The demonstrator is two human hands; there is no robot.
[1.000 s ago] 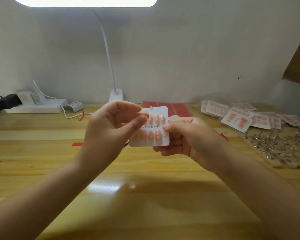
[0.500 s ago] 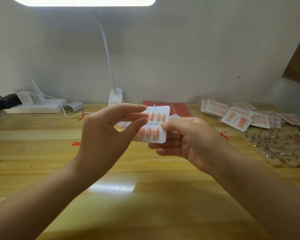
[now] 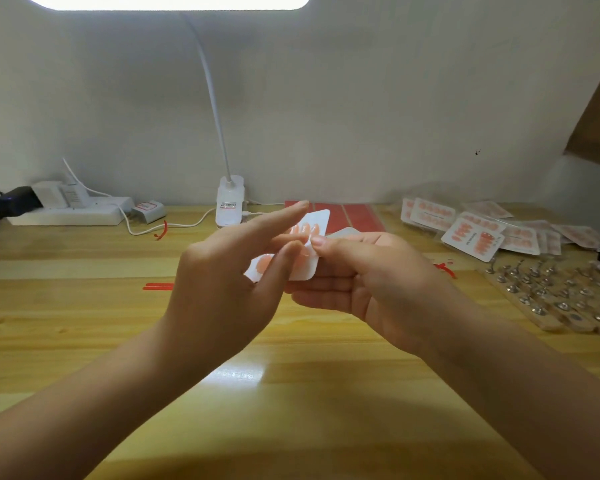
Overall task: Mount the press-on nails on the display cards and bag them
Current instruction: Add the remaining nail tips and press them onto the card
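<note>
Both hands [image 3: 222, 271] [image 3: 371, 271] hold the nail card [image 3: 309, 268] between them.

Display card [image 3: 312, 233] largely behind left hand [image 3: 222, 282]

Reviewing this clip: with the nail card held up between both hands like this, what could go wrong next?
1. The card is held above the desk, pinched at its edge by the right hand; a slip could drop it.
2. The left hand has fingers lying across the nails; rubbing might loosen one.
</note>
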